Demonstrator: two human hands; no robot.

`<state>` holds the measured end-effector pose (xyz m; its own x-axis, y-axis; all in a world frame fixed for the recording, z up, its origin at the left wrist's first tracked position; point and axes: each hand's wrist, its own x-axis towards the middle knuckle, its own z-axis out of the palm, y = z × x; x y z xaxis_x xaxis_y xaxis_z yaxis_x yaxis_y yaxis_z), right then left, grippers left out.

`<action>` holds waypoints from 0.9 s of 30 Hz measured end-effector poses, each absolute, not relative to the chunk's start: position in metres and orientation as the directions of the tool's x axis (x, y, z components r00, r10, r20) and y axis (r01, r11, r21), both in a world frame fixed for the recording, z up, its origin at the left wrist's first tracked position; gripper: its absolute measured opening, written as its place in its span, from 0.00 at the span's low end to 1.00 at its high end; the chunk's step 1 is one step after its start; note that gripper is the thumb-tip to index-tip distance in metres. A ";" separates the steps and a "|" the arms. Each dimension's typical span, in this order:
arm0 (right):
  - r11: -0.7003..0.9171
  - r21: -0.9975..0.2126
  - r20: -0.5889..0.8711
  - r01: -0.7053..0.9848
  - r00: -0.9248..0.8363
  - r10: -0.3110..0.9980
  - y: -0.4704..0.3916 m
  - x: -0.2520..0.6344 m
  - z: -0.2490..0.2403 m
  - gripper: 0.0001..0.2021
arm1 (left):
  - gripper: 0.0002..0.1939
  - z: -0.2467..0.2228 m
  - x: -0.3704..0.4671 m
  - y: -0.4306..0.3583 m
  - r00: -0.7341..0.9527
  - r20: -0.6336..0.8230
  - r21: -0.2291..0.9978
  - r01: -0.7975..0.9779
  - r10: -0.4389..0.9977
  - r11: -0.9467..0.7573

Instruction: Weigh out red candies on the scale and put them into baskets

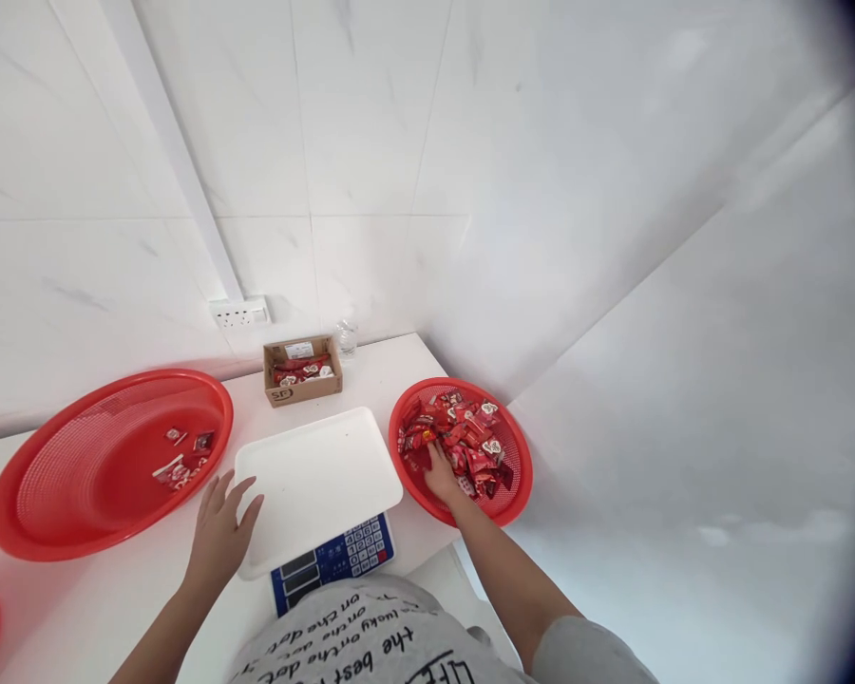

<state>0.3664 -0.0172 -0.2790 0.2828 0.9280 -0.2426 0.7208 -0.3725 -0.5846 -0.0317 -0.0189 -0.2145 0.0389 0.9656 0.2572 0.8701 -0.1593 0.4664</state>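
Note:
My left hand [222, 532] hovers at the left edge of a white tray [313, 475], fingers spread and holding nothing. The tray sits on a scale with a blue keypad [334, 559]. My right hand [442, 478] reaches into the round red basket [519, 494] on the right. Its fingers dip among small, mostly red wrapped packets [474, 432], and the fingertips are hidden, so a grip on any packet cannot be made out.
A larger red basket [57, 418] at left holds several small packets [178, 467]. Behind the tray stand a cardboard box [303, 389] with red packets and a clear plastic container [346, 337]. A wall socket [238, 313] is above. Walls bound the table at the back and right.

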 end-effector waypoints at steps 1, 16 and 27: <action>-0.381 -0.581 -0.224 0.719 0.309 0.925 -0.014 0.371 -0.277 0.35 | 0.21 -0.215 -0.033 -0.019 0.040 0.258 0.467 0.870 0.965 -0.161; -0.224 -0.592 -0.197 0.774 0.130 0.972 0.032 0.352 -0.256 0.33 | 0.21 -0.224 -0.036 -0.030 0.000 0.204 0.510 0.853 0.979 -0.106; -0.129 -0.740 -0.260 0.660 -0.104 0.960 -0.031 0.382 -0.252 0.20 | 0.23 -0.229 -0.016 -0.024 0.057 0.210 0.494 0.855 0.976 -0.157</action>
<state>0.3820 -0.0307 -0.2523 -0.1039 0.9600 -0.2599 0.6599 -0.1290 -0.7402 -0.0158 -0.0243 -0.2287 0.0573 0.9760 0.2103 0.8550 -0.1567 0.4944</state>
